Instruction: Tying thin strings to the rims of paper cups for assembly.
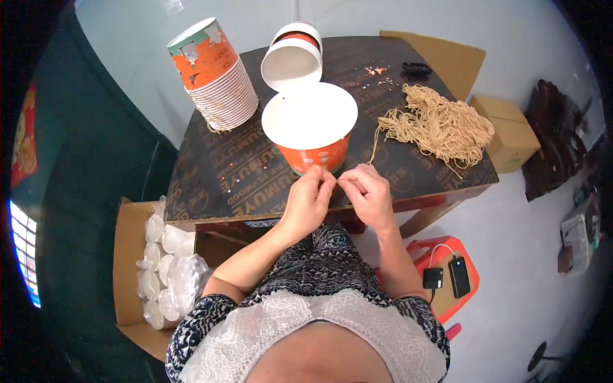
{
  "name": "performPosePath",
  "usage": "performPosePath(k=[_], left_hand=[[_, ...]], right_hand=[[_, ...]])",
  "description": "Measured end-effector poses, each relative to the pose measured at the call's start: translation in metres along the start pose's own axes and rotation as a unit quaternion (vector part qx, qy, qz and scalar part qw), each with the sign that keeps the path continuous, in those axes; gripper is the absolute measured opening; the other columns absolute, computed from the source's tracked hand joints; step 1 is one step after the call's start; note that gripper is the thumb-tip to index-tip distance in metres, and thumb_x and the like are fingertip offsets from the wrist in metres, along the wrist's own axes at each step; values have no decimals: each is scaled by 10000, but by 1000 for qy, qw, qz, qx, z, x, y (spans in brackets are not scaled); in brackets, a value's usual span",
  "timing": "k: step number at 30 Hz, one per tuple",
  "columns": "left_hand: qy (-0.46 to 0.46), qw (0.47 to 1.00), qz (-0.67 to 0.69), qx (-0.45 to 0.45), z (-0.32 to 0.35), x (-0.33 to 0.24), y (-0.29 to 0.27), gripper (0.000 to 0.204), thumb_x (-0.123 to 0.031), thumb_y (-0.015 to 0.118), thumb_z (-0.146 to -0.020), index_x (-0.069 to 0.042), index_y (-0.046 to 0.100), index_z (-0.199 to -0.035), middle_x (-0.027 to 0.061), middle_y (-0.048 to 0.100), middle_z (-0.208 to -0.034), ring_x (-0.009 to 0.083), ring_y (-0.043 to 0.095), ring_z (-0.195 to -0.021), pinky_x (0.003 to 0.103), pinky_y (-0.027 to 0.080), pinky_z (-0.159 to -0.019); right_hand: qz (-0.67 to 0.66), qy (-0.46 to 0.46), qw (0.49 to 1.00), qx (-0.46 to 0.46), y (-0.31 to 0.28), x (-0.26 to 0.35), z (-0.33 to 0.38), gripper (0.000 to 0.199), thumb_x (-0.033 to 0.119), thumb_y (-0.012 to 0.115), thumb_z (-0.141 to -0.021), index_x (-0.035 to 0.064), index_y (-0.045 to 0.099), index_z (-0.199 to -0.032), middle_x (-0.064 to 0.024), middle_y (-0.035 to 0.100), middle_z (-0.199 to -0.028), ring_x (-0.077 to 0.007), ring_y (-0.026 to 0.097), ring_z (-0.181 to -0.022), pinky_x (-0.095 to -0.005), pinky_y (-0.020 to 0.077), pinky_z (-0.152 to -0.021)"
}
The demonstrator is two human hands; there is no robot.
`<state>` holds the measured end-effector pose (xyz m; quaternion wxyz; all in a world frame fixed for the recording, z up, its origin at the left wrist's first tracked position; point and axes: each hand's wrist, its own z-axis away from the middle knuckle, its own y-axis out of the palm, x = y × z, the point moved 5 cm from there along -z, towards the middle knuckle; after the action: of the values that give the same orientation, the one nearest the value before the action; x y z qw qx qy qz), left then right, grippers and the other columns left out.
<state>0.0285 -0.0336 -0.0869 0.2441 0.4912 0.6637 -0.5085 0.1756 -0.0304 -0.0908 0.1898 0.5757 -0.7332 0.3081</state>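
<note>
At the near table edge, my left hand [312, 195] and my right hand [368, 191] meet with closed fingertips, almost touching. A tan string [375, 148] runs from a loose tangled heap of string [440, 124] down to my right hand, which is closed on it. Whatever my left fingertips pinch is too small to make out. Just beyond my fingers stands an orange paper bucket [313, 157] with a wide white mouth; my hands overlap its lower front.
A leaning stack of paper buckets [223, 89] stands back left, and more white buckets [292, 60] lie behind the near one. Small bits [377, 71] are scattered on the dark table [255, 159]. A carton of clear plastic cups [121, 262] sits below left; a red stool [469, 274] holds a phone.
</note>
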Motion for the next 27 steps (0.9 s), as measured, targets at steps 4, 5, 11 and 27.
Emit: performPosePath(k=[4,5,11,27], left_hand=[[17,999,-6,-33,3,-4,-5,58,-37,574,-939,-7,545,-899,16,547,-727,69,500,-637,245,424,-558],[7,1000,4,-30,3,-7,-6,60,-36,592,-917,0,550,-896,50,575,-726,114,543,-636,276,449,-575],[-9,999,36,-11,13,-10,-7,57,-38,621,-892,9,589,-888,59,595,-693,99,552,-594,268,454,-548],[31,999,19,-23,21,-22,-23,40,-23,636,-881,5,618,-859,43,599,-681,71,530,-555,238,426,-502]], right_hand=[[1,32,996,-88,-8,0,-5,105,-25,689,-805,38,607,-788,-40,494,-653,-193,468,-601,-325,384,-585],[-5,35,992,-123,-10,-2,-6,113,-32,680,-814,40,600,-780,-32,467,-639,-183,449,-592,-320,371,-574],[20,-12,976,-217,-3,-3,-19,132,-86,644,-836,13,572,-790,6,452,-674,-83,395,-608,-243,336,-552],[79,-14,972,-220,6,-6,-28,152,-63,685,-789,49,584,-788,-30,433,-623,-206,444,-593,-355,371,-609]])
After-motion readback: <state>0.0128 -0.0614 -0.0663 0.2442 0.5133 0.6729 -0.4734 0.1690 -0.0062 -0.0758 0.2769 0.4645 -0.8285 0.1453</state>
